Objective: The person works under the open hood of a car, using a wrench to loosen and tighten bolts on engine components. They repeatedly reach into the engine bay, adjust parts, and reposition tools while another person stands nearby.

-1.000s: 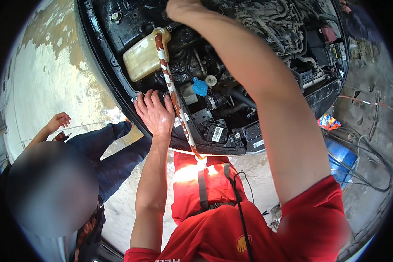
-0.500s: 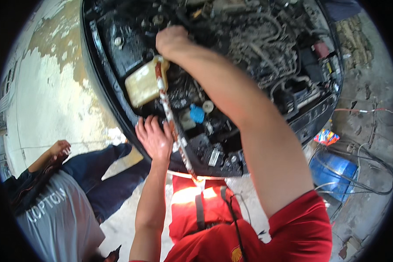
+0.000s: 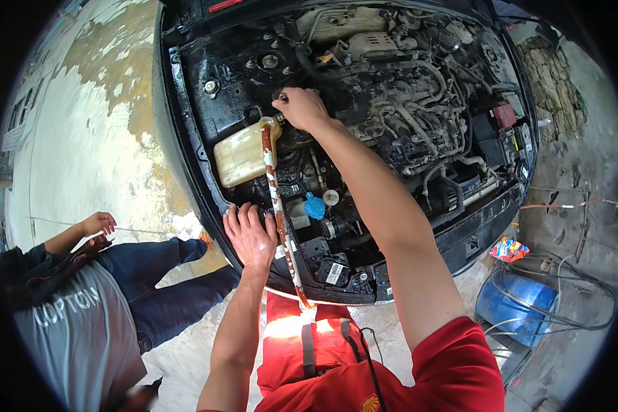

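Observation:
In the open engine bay, my right hand (image 3: pixel 301 108) is closed, fingertips pinched at a small dark thing that I cannot make out. It is just beyond the neck of a yellowed plastic reservoir (image 3: pixel 240 158). My left hand (image 3: pixel 252 237) rests on the front edge of the bay with fingers stretched out and nothing held. Between that hand and a blue cap (image 3: pixel 314 206) runs a red-and-white mottled rod (image 3: pixel 276 199). The rod slants from the reservoir's neck to the bay's front edge. A round pale cap (image 3: pixel 331 198) sits beside the blue one.
Dirty engine parts and hoses (image 3: pixel 408 113) fill the bay's middle and right. At the left stands a person in a grey shirt (image 3: pixel 82 336). A blue drum (image 3: pixel 518 302) with looped cables lies at the right, near a colourful packet (image 3: pixel 509 250).
The view has shifted, so the bay sits lower and more of its far side shows. My right hand has drawn slightly nearer the reservoir's neck. My left hand stays on the edge.

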Tool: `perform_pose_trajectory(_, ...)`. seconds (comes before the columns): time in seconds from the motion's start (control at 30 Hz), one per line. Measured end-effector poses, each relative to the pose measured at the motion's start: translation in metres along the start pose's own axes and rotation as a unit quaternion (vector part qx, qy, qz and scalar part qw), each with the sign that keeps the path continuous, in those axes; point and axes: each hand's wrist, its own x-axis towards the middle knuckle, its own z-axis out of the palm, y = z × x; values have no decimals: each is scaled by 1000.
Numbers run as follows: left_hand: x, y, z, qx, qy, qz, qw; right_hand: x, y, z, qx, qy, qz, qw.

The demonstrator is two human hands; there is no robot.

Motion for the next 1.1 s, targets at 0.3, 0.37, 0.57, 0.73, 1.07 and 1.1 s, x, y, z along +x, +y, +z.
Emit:
perform_pose_trajectory(0.3, -3, -3, 4, 4, 4, -1, 1000, 8, -6, 32, -65, 20, -43, 997)
perform_pose_trajectory(0.37, -3, -3, 5, 6, 5, -2, 1000, 10, -5, 34, -63, 26, -51, 996)
perform_pose_trajectory(0.57, -3, -3, 4, -2, 4, -4, 1000, 22, 12, 26, 111, 44, 74, 990)
perform_pose_trajectory(0.73, -3, -2, 3, 10, 2, 2, 1000, 21, 36, 24, 302, 82, 159, 936)
perform_pose_trajectory(1.07, -4, 0, 5, 25, 3, 8, 1000, 25, 47, 22, 381, 83, 172, 904)
perform_pose_trajectory(1.1, -3, 0, 5, 28, 5, 8, 1000, 27, 48, 21, 385, 84, 175, 902)
